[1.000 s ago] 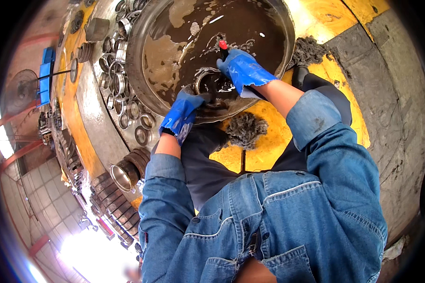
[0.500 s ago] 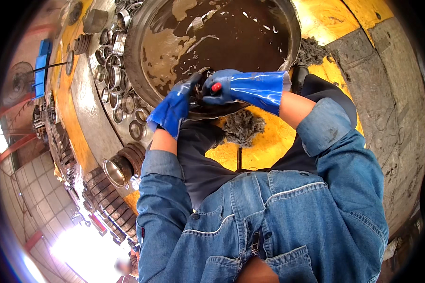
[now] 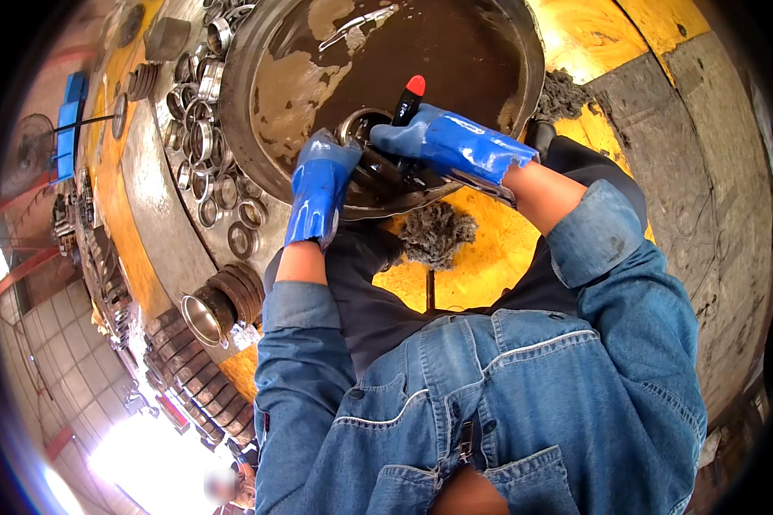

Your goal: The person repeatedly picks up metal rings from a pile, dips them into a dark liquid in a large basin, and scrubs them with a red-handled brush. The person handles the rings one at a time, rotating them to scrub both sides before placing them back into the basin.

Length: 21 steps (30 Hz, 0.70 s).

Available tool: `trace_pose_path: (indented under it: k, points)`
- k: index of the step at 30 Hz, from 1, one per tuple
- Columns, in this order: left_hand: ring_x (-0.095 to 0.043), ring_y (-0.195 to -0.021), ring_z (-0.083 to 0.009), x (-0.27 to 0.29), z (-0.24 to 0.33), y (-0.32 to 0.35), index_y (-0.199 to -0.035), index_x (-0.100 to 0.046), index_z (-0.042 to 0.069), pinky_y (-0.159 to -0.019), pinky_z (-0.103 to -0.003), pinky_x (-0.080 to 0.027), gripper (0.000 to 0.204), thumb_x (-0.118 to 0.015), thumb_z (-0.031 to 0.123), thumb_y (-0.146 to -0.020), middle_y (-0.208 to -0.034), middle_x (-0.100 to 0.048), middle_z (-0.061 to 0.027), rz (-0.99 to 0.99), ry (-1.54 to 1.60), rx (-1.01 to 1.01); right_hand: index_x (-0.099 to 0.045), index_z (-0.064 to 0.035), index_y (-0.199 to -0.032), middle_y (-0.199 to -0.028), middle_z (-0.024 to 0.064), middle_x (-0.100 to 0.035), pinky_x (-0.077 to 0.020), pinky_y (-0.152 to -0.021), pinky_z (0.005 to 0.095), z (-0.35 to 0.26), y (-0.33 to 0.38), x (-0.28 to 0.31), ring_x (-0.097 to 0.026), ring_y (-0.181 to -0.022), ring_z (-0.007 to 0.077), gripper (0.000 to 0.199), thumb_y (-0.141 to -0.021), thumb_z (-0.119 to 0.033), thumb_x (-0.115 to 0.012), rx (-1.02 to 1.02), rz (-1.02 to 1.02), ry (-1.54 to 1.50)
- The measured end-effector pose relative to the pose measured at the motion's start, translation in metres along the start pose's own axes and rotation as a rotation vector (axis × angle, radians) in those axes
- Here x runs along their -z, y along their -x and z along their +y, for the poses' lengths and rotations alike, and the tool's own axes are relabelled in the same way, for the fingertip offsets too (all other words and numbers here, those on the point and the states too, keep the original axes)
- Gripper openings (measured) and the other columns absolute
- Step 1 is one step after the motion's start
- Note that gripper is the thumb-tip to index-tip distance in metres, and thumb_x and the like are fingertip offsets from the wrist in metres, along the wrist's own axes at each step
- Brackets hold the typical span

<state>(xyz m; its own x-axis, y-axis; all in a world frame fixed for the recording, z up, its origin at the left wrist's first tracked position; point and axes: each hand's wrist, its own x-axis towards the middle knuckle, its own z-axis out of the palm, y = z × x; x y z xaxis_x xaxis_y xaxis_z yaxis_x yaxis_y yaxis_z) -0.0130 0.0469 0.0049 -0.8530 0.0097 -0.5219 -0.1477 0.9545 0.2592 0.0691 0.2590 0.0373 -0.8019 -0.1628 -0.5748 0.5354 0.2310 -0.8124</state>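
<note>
I see both hands in blue gloves over the near rim of the big round metal basin (image 3: pixel 258 51), which holds dark brown dirty liquid. The left hand (image 3: pixel 319 184) is clamped on the left side of a dark metal ring part (image 3: pixel 371 163), which lies between the two hands, just at the basin edge. The right hand (image 3: pixel 455 144) is closed around a black tool handle with a red tip (image 3: pixel 409 96); the red tip stands up above the glove, and the hand touches the ring part from the right side. Below the hands, a grey wad of fibre waste (image 3: pixel 438 232) lies on the yellow floor (image 3: pixel 489 257). At the left of the basin many loose metal rings (image 3: pixel 202 129) lie together, and lower left there is a row of stacked sleeves (image 3: pixel 210 309). Far left I see a blue rectangular thing (image 3: pixel 70 120), too blurred to tell what it is.
</note>
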Motion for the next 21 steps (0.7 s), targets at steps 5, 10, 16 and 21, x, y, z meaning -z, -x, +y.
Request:
trace_pose_path:
  k: [5,10,16,21]
  points:
    - [-0.068,-0.118,-0.0404,0.034,0.023,0.021,-0.124,-0.070,0.001,-0.100,-0.045,-0.055,0.053,-0.069,0.041,-0.091,-0.123,-0.071,-0.0265,0.002,-0.133,-0.006,-0.075,-0.0133,-0.106,-0.092,0.0145,-0.076,-0.0585,-0.079,0.0461,0.008,-0.033,-0.010,-0.073,-0.090,0.0354,0.041,-0.090,-0.050,-0.069,0.269,0.260,0.637]
    - [-0.068,-0.120,-0.0404,0.045,0.023,0.018,-0.126,-0.070,0.000,-0.102,-0.045,-0.054,0.057,-0.071,0.041,-0.086,-0.125,-0.071,-0.0265,-0.079,-0.214,-0.014,-0.070,-0.0202,-0.112,-0.103,0.0087,-0.076,-0.0597,-0.080,0.0449,0.000,-0.044,-0.010,-0.073,-0.096,0.0349,0.025,-0.090,-0.031,-0.072,0.804,0.262,0.855]
    - [-0.069,-0.118,-0.0386,0.042,0.024,0.021,-0.126,-0.072,0.006,-0.100,-0.045,-0.056,0.055,-0.071,0.043,-0.085,-0.125,-0.072,-0.0234,-0.073,-0.195,-0.053,-0.071,-0.0183,-0.109,-0.098,0.0101,-0.076,-0.0599,-0.079,0.0471,-0.003,-0.047,-0.026,-0.074,-0.094,0.0359,0.026,-0.092,-0.037,-0.071,0.431,0.330,0.941]
    - [-0.070,-0.115,-0.0384,0.018,0.033,0.025,-0.125,-0.071,0.007,-0.100,-0.047,-0.055,0.054,-0.065,0.048,-0.091,-0.121,-0.073,-0.0229,0.016,-0.334,-0.154,-0.078,-0.0095,-0.104,-0.089,0.0173,-0.076,-0.0571,-0.075,0.0423,0.011,-0.072,-0.014,-0.073,-0.080,0.0318,0.046,-0.092,-0.052,-0.067,-0.059,0.217,0.562]
